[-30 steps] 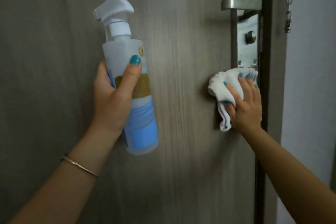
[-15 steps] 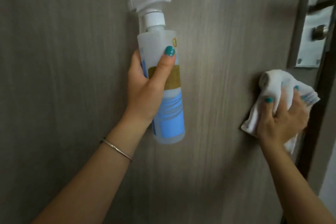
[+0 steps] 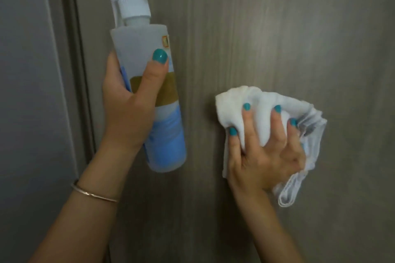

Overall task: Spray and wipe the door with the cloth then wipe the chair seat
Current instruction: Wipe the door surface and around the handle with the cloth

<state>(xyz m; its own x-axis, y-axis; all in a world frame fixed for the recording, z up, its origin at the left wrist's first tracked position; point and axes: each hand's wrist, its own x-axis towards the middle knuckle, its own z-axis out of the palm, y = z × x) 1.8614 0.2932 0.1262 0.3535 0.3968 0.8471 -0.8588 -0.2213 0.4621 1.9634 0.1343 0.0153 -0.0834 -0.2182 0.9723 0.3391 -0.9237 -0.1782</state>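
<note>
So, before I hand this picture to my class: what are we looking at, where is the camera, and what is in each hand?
There is no machine here. A person wears one camera on the head, looking forward and down at their own bare hands, so you see what they see. In front is a grey wood-grain door, with its frame at the left. The left hand grips a spray bottle, upright, with a white trigger top and a blue and gold label. A thin bracelet circles that wrist. The right hand holds a bunched white cloth against the door. No chair is in view.
</note>
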